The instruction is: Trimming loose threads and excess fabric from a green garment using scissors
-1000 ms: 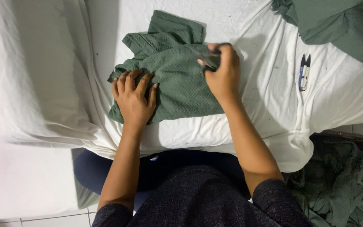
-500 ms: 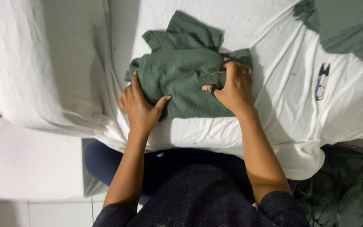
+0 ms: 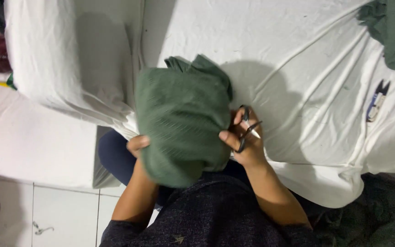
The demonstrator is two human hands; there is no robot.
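Bright overhead light, soft shadows, green cloth (image 3: 181, 123) motion-blurred.

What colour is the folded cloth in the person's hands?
Dark green cloth, plain, seen in the head view.

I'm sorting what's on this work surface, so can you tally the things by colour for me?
Green: 3, the folded cloth held by left hand and right hand, a cloth at top right, a heap at bottom right.
White: 1, the sheet.
Dark metal: 1, the small snips in the right hand.
Blue and white: 1, the thread clipper.
Total: 6.
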